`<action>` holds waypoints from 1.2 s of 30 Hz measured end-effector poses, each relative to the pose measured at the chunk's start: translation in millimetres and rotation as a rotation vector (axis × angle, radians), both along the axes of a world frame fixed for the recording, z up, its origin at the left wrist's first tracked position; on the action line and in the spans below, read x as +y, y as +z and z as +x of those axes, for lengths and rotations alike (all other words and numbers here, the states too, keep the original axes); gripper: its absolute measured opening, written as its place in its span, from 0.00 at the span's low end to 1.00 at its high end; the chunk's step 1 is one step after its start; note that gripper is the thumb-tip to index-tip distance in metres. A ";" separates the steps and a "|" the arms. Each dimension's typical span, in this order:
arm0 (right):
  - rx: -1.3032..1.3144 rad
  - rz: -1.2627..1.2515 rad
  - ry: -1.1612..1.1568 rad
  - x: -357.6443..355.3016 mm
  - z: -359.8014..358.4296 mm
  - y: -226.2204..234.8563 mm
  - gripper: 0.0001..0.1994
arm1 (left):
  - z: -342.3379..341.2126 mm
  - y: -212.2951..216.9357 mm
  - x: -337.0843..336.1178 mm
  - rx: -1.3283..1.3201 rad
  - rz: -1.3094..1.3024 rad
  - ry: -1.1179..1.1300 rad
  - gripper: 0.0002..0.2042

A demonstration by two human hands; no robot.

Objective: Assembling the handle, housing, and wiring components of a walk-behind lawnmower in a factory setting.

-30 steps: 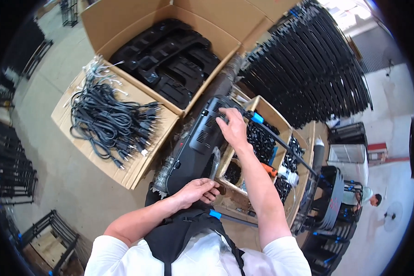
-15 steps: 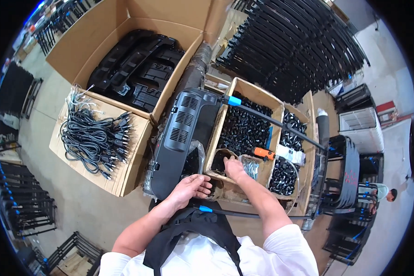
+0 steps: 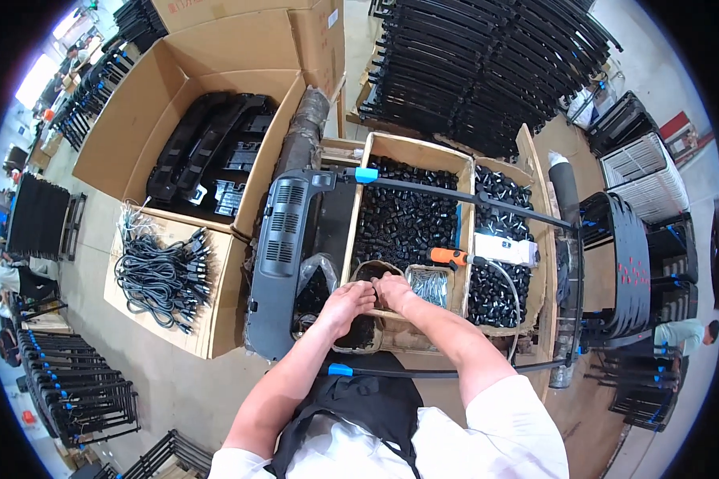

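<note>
The left hand (image 3: 351,305) has now come over beside the right hand (image 3: 393,293) at the round tub (image 3: 375,263); the wooden tray (image 3: 418,149) holds black fittings (image 3: 411,219) and silver pieces (image 3: 430,286), the black panel (image 3: 267,297) just left; forearms converge, fingers bunched close, whether clamped on anything I can't tell

white short-sleeved shirt (image 3: 495,439); black apron (image 3: 363,407); bare hands (image 3: 395,294)

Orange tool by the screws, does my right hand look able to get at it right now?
Probably yes: your right hand is close by, and the orange tool lies uncovered, with only some screws between them and the black bar passing beyond it.
</note>
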State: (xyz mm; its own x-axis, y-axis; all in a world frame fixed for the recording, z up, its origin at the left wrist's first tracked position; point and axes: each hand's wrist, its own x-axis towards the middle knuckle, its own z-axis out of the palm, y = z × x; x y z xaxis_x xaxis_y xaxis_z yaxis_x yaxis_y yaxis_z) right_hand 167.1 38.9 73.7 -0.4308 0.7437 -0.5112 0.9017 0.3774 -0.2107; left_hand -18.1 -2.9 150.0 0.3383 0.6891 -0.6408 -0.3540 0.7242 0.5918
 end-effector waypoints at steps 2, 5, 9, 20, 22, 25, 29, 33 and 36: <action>-0.013 -0.024 0.006 2.7 -2.7 -4.4 0.16 | 9.5 -6.3 6.0 0.037 -0.018 0.006 0.20; -0.060 -0.072 -0.038 2.0 -0.5 -18.6 0.15 | 24.3 -12.4 13.4 0.089 -0.028 0.013 0.20; -0.029 -0.008 0.084 4.1 -2.9 -21.0 0.14 | 27.1 -19.1 24.9 0.131 -0.053 -0.005 0.29; 0.344 0.058 -0.250 2.5 20.4 29.0 0.09 | 45.4 -38.2 46.9 0.166 -0.190 0.043 0.28; 0.436 0.060 -0.312 1.0 15.5 52.1 0.11 | 45.4 -54.9 50.5 0.197 -0.211 0.087 0.23; 0.590 0.031 -0.380 -5.7 14.4 85.1 0.16 | 49.1 -67.9 52.0 0.019 -0.250 0.108 0.20; 0.789 0.173 -0.428 -17.2 25.3 69.9 0.17 | 54.5 -75.0 53.2 -0.020 -0.274 0.218 0.20; 0.941 -0.199 -1.176 -28.4 72.1 42.5 0.19 | 49.1 -64.0 53.4 -0.033 -0.325 0.086 0.13; 1.164 -0.237 -1.499 -33.2 104.1 26.4 0.33 | 41.1 -49.7 50.6 -0.140 -0.285 -0.025 0.10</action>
